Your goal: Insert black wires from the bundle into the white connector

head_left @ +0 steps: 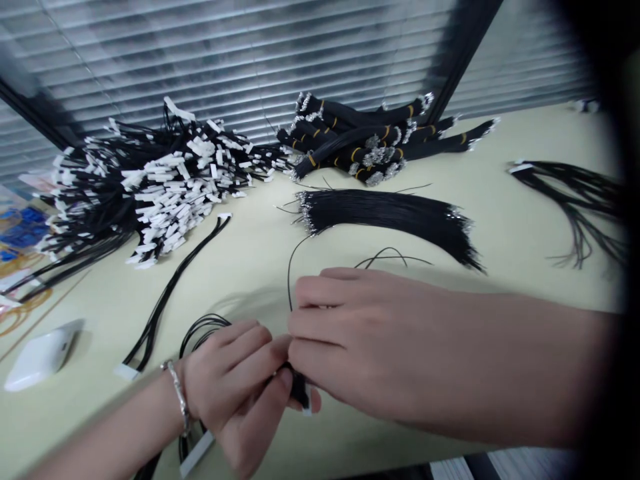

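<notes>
My left hand [240, 387], with a bracelet at the wrist, is closed around a black wire harness [299, 387]. A white connector [307, 401] at the harness end shows just below the fingertips. More of its black wires [203, 323] loop out behind the hand, and another white connector [196, 455] lies under the wrist. My right hand [360, 333] meets the left one at the fingertips, its fingers pinched together. A thin black wire [289, 273] curves up out of these fingers; its gripped end is hidden.
Beyond my hands lies a bundle of loose black wires [385, 213]. Behind it are taped wire bundles [370, 140] and a heap of white-plugged harnesses [175, 180]. Single harnesses lie left [170, 287] and right [575, 187]. A white case [43, 353] sits at left, by window blinds [225, 60].
</notes>
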The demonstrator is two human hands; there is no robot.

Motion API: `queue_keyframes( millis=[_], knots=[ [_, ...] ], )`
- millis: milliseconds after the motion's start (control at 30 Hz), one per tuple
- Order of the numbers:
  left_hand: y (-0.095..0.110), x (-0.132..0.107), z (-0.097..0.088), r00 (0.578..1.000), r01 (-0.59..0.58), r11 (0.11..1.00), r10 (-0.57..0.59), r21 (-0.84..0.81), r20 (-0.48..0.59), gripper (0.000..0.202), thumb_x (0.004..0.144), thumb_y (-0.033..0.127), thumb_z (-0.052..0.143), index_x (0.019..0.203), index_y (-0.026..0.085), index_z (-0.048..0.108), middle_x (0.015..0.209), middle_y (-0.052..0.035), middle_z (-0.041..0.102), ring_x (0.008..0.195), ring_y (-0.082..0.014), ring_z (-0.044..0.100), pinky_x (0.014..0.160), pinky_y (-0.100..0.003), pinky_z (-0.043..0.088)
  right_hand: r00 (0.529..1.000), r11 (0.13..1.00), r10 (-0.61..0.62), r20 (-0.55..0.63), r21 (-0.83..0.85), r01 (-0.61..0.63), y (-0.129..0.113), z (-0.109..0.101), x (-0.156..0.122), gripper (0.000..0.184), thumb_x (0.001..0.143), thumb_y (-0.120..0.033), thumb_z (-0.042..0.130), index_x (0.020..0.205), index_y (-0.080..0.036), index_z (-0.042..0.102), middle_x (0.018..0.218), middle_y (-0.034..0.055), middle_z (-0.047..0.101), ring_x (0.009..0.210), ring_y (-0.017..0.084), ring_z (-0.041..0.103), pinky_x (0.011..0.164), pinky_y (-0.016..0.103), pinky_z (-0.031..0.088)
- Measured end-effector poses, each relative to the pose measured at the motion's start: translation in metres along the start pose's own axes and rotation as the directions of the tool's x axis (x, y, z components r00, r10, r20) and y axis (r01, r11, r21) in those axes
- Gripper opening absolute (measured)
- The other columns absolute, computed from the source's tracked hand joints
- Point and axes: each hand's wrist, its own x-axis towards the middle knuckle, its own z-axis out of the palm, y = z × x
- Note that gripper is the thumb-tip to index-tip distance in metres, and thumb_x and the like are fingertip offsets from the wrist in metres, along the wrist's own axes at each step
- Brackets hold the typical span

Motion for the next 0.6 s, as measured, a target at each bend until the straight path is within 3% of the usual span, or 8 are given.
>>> queue_keyframes(
  millis=[100,200,300,367,467,600],
  knots=[
    [-0.003,0.003,0.003,0.981,-0.173,0.983,0.167,-0.054,-0.094,0.026,0.091,0.010,0.042,0.066,0.019,0.044,0.058,-0.0016,0.059,0.042,-0.0129,0.044,0.038,-0.030,0.035,0.999,0.983,0.039,0.036,0.180,-0.045,0.011,-0.005,-0.004,0.019,0.093,-0.020,0.050,0.079,-0.018,0.062,0.085,0.0003,0.060,0.084,0.016,0.049,0.080,0.031,0.036],
    [-0.001,0.005,0.004,0.977,-0.193,0.978,0.184,-0.081,-0.104,0.020,0.086,0.012,0.052,0.068,0.018,0.045,0.064,-0.0030,0.064,0.044,-0.0121,0.048,0.039,-0.028,0.040,0.976,0.941,0.216,-0.034,0.274,-0.199,0.039,-0.007,-0.007,0.025,0.097,-0.023,0.042,0.089,-0.018,0.065,0.091,0.0019,0.062,0.088,0.016,0.053,0.077,0.029,0.039],
    [0.008,0.001,0.006,0.994,-0.094,0.983,0.083,-0.158,-0.073,0.018,0.083,0.004,0.042,0.074,0.015,0.052,0.060,-0.0020,0.063,0.046,-0.0130,0.050,0.041,-0.028,0.043,0.872,0.897,0.442,-0.208,0.125,-0.425,0.080,0.007,-0.008,0.023,0.095,-0.023,0.044,0.091,-0.018,0.065,0.092,0.0023,0.063,0.089,0.017,0.055,0.077,0.029,0.040],
    [0.015,-0.003,0.007,0.999,-0.009,0.981,-0.002,-0.193,-0.054,0.019,0.080,0.002,0.040,0.079,0.011,0.057,0.060,-0.0029,0.062,0.047,-0.0137,0.047,0.043,-0.029,0.043,0.809,0.844,0.512,-0.290,-0.006,-0.536,0.106,0.025,-0.010,0.020,0.092,-0.019,0.047,0.086,-0.017,0.066,0.089,0.0049,0.063,0.089,0.020,0.054,0.080,0.032,0.040],
    [0.025,-0.007,0.010,0.990,0.123,0.967,-0.135,-0.225,-0.039,0.021,0.078,0.000,0.041,0.084,0.008,0.059,0.058,-0.0022,0.059,0.047,-0.0135,0.041,0.045,-0.029,0.040,0.775,0.810,0.542,-0.326,-0.045,-0.585,0.134,0.056,-0.012,0.013,0.087,-0.015,0.054,0.089,-0.014,0.066,0.093,0.0086,0.063,0.094,0.024,0.053,0.084,0.036,0.039],
    [0.028,-0.004,0.014,0.971,0.188,0.956,-0.215,-0.227,-0.102,0.023,0.077,0.000,0.039,0.083,0.008,0.060,0.054,-0.0002,0.053,0.046,-0.0135,0.037,0.044,-0.029,0.036,0.753,0.798,0.554,-0.355,-0.034,-0.602,0.145,0.078,-0.013,0.012,0.088,-0.015,0.052,0.092,-0.014,0.063,0.095,0.0077,0.061,0.095,0.022,0.053,0.086,0.039,0.039]
  ],
)
